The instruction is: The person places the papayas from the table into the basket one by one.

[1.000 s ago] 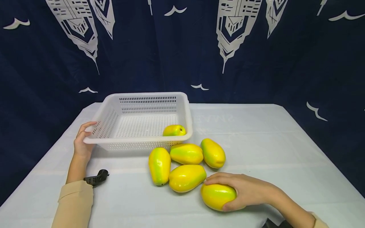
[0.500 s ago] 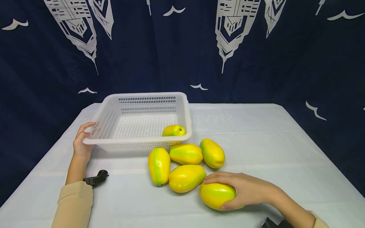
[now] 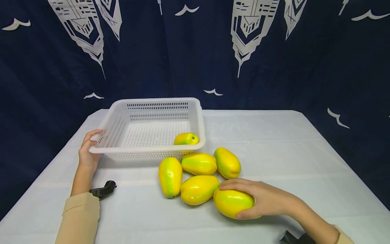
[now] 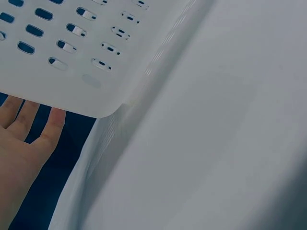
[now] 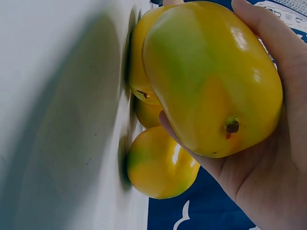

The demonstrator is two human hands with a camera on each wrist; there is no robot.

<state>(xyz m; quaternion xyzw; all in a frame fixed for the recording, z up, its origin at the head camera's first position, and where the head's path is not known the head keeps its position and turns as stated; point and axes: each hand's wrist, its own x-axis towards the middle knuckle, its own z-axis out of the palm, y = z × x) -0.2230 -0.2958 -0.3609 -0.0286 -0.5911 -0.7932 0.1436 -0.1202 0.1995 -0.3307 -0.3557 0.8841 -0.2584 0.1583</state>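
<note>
My right hand [image 3: 268, 200] grips a glossy yellow-green mango [image 3: 233, 202], thumb on the near side and fingers over the far side. In the right wrist view this mango [image 5: 211, 81] shows a brown stem nub, and a gap separates it from its shadow on the table. Several more mangoes [image 3: 199, 189] lie grouped just left of and beyond it. My left hand [image 3: 88, 150] holds the left front corner of a white perforated basket [image 3: 146, 149]. A single mango [image 3: 186, 138] rests inside, at the basket's right front corner. Fingers of the left hand [image 4: 29, 143] reach behind the basket's rim in the left wrist view.
A white cloth [image 3: 289, 145] covers the table. Behind its far edge hangs a dark blue curtain [image 3: 182, 61] with white prints. Black straps show at both wrists, including the left wrist strap [image 3: 103, 190].
The right hand and its mango have risen slightly off the table, after staying nearly still before. The left hand, the basket and the other mangoes have not moved.
</note>
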